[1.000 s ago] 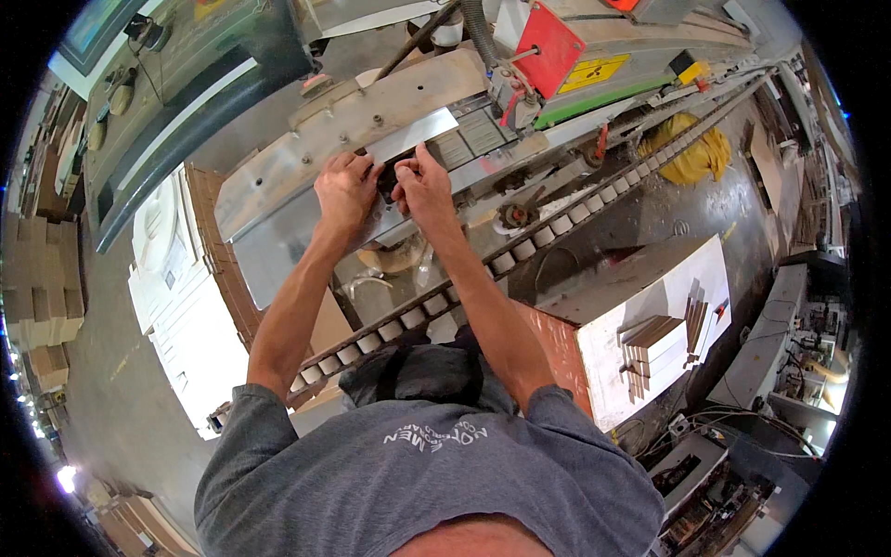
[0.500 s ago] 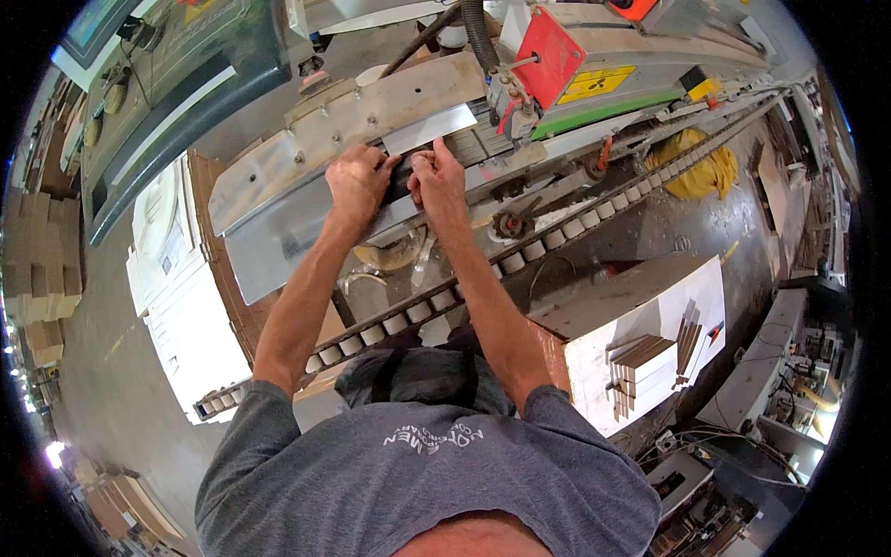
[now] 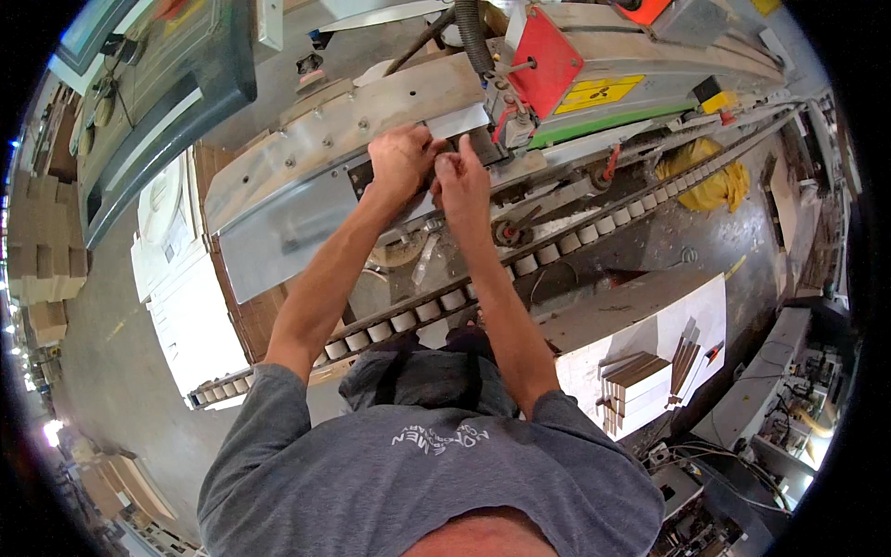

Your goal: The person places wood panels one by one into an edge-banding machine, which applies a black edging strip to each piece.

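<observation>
A narrow white panel lies flat on the machine's metal infeed table, beside the red-ended housing. Bent over its left end is my left hand, with the fingers closed against it. My right hand sits close by at the near edge, fingers curled and thumb pointing up along the panel. Both hands hide part of the panel and the fingertips. A long metal fence runs behind the panel.
A roller rail crosses in front of me. Right of me, small strips lie on a white-topped stack. White panels are piled at left. A yellow bag rests on the floor beyond the rail.
Both hands have moved right along the table, and the white panel has slid with them toward the red-ended housing. My head view has shifted slightly.
</observation>
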Demonstrator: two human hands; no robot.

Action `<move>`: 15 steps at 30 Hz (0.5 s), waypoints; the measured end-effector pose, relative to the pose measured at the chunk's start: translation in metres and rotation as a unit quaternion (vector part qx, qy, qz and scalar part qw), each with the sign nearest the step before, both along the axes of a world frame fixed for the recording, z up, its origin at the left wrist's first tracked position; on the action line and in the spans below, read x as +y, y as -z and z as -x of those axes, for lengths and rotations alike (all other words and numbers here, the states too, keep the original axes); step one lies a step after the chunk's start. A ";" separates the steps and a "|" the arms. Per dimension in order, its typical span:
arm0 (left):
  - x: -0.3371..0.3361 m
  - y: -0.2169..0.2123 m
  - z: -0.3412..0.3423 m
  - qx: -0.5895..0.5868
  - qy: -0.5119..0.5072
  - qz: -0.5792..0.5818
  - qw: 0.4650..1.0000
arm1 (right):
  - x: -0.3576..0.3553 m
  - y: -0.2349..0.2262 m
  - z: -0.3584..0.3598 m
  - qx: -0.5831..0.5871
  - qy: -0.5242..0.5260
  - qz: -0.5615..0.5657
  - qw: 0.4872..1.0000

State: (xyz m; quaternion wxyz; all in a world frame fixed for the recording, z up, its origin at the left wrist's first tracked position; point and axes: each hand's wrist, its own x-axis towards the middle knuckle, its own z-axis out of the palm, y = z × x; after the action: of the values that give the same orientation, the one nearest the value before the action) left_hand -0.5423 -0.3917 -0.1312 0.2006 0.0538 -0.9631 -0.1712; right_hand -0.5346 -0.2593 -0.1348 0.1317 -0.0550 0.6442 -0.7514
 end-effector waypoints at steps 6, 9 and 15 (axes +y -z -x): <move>0.017 -0.008 0.025 -0.046 0.000 -0.012 0.999 | 0.041 -0.005 -0.058 0.045 0.007 -0.037 0.998; 0.023 -0.012 0.035 -0.064 0.012 -0.021 0.998 | 0.054 -0.007 -0.083 0.036 -0.009 -0.069 0.997; 0.033 -0.005 0.047 -0.025 0.019 -0.026 0.999 | 0.064 -0.024 -0.124 0.070 -0.036 -0.063 0.995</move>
State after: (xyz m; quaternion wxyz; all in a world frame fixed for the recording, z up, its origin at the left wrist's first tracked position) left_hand -0.5897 -0.3586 -0.1258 0.1719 0.0447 -0.9638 -0.1991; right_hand -0.4105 -0.1952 -0.1111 0.1162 -0.1227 0.6955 -0.6983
